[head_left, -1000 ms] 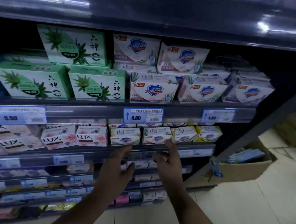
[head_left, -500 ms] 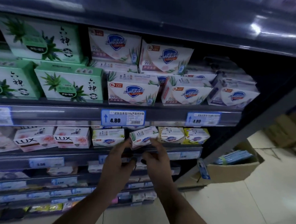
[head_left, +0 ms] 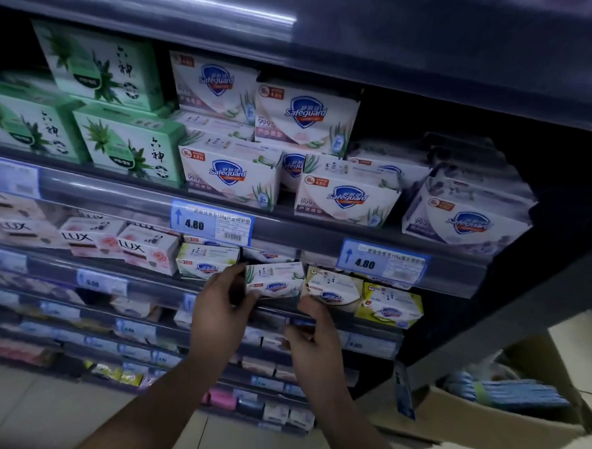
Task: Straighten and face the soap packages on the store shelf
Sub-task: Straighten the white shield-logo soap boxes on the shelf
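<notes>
Dim store aisle, tiered shelf of soap. Our left hand has its fingers pinching the left end of a white Safeguard box, second tier, slightly tilted. Right hand sits below it, fingers curled on the rail. We level it, logo forward, flush with the cream box.

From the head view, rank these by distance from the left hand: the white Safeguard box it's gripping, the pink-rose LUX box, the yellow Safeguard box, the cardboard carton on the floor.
1. White Safeguard box, at the left hand.
2. Pink-rose LUX box, left.
3. Yellow Safeguard box, right.
4. Cardboard carton, far lower right.
</notes>
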The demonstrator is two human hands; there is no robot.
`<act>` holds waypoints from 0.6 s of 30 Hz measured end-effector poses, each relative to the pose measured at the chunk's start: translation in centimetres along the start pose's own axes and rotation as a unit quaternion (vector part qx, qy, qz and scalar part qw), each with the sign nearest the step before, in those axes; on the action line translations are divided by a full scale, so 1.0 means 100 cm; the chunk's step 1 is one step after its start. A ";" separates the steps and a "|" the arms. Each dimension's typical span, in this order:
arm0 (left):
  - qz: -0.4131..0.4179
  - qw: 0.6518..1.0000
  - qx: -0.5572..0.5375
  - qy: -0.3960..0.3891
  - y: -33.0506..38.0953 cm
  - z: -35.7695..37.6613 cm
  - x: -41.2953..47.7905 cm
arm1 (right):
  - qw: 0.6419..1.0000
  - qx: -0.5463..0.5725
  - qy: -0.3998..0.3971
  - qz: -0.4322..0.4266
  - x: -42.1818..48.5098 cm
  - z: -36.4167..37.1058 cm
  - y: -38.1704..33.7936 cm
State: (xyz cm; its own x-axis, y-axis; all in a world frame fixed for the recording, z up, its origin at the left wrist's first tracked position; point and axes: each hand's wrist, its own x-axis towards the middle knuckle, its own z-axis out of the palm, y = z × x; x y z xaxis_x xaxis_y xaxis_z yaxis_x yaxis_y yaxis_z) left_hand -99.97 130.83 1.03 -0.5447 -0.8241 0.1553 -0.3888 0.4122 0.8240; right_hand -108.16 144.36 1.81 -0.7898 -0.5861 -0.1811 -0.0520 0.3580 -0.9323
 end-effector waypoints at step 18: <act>-0.004 0.940 -0.302 -0.159 0.021 -0.055 -0.051 | 0.956 0.227 -0.184 -0.038 -0.004 -0.048 -0.011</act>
State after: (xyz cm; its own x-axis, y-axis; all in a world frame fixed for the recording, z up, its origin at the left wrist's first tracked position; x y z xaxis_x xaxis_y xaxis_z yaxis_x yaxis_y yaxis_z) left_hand -93.91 133.76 5.02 -0.7752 -0.6291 0.0569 0.0472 0.0321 0.9984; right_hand -110.74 147.69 4.39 -0.5218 -0.8435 -0.1276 0.2367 0.0006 -0.9716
